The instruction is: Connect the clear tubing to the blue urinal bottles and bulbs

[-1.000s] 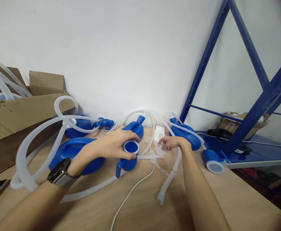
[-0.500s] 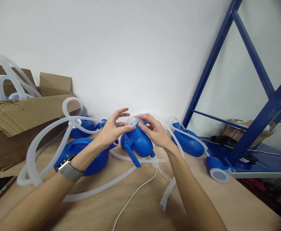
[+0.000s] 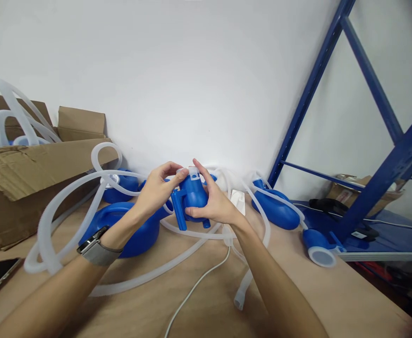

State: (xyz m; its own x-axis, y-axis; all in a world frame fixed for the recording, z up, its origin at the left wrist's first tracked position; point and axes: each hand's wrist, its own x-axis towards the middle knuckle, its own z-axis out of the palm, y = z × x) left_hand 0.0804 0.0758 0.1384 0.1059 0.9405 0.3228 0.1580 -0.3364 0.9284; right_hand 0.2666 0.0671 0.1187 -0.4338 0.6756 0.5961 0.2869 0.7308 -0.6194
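Note:
Both of my hands hold a small blue plastic jug (image 3: pixel 189 198) lifted just above the wooden table (image 3: pixel 206 300). My left hand (image 3: pixel 158 189), with a watch on its wrist, grips the jug's left side and pinches its top. My right hand (image 3: pixel 215 203) cups the right side, with a finger raised against the translucent cap (image 3: pixel 193 173) sitting on the jug's mouth. The jug's blue handle (image 3: pixel 180 212) points down toward me.
Translucent tubes (image 3: pixel 65 206) loop across the table's left side over a large blue container (image 3: pixel 128 227). More blue containers (image 3: pixel 276 206) lie by the wall. A cardboard box (image 3: pixel 33 183) stands at left, blue shelving (image 3: pixel 378 178) at right, and a white cable (image 3: pixel 198 286) runs toward me.
A second ago the jug lay on the table and my right hand was at the loose cap. Both hands have since lifted the jug, turned it, and the cap now sits on its mouth.

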